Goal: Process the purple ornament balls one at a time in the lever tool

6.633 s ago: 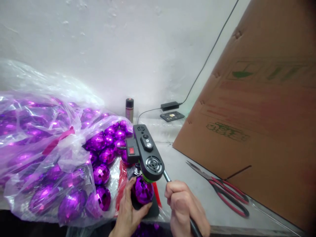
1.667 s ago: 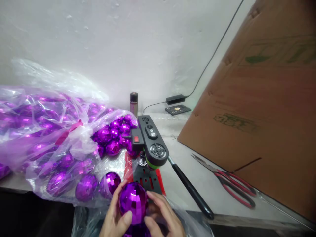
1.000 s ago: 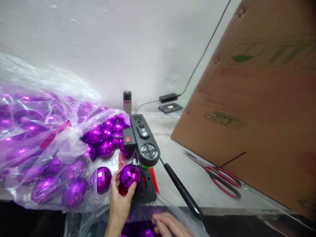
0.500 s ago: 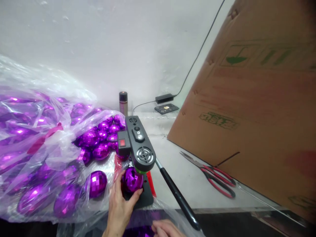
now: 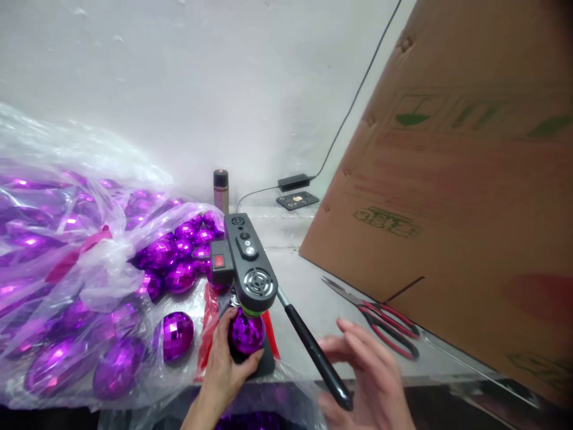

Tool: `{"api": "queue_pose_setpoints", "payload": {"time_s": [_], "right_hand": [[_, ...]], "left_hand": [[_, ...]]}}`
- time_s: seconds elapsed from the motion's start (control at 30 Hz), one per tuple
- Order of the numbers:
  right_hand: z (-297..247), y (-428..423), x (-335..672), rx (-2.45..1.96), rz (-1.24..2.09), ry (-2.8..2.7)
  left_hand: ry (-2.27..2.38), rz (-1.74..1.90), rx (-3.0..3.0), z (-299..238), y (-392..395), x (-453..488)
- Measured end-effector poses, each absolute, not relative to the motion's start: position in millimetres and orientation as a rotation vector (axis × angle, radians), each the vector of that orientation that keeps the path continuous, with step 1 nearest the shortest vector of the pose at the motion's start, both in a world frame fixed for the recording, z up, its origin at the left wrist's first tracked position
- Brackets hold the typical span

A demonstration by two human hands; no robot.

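Note:
A shiny purple mirror-faceted ball [image 5: 248, 332] sits under the head of a small black press-like machine [image 5: 250, 260] with a red switch. My left hand [image 5: 227, 349] grips that ball, fingers on its left side and thumb at the lower front. The machine's lever has a long black handle [image 5: 316, 352] slanting down to the right. My right hand [image 5: 364, 373] is beside this handle with its fingers spread, partly behind the handle's lower end; whether it touches it I cannot tell. Another purple ball [image 5: 178, 336] lies left of my left hand.
Clear plastic bags [image 5: 102, 251] full of purple balls cover the left side. Red-handled scissors [image 5: 389, 325] lie at the right, against a large cardboard box [image 5: 439, 197]. Behind the machine are a spray can [image 5: 221, 191], a black power adapter [image 5: 294, 181] and a phone [image 5: 298, 200].
My right hand has risen from the bottom edge, moved right and opened beside the lever handle. My left hand still holds the ball, which is slightly lower and farther right under the machine head.

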State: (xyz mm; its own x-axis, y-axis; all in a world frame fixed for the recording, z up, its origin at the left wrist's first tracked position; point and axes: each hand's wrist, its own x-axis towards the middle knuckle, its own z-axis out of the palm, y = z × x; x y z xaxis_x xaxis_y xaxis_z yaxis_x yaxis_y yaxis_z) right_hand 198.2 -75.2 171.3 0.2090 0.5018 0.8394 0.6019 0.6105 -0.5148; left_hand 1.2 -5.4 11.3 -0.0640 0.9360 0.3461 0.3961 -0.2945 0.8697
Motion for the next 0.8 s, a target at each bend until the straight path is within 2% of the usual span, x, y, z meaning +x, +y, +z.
{"api": "queue_pose_setpoints", "payload": {"time_s": [0.17,0.33,0.5,0.8], "right_hand": [[208,-40,194,-0.833,-0.209,-1.717],[232,-27,177,-0.801,-0.207,-1.703],[231,-25,163,-0.841,-0.137,-1.638],[223,-17,157,-0.802,-0.200,-1.593]], "left_hand": [[1.367,1.328,1.625,5,-2,-5],[1.300,1.260,1.559,4,-3,-12],[1.346,1.262,1.549,1,-4,-9],[1.437,1.371,1.563,0,-8,5]]}}
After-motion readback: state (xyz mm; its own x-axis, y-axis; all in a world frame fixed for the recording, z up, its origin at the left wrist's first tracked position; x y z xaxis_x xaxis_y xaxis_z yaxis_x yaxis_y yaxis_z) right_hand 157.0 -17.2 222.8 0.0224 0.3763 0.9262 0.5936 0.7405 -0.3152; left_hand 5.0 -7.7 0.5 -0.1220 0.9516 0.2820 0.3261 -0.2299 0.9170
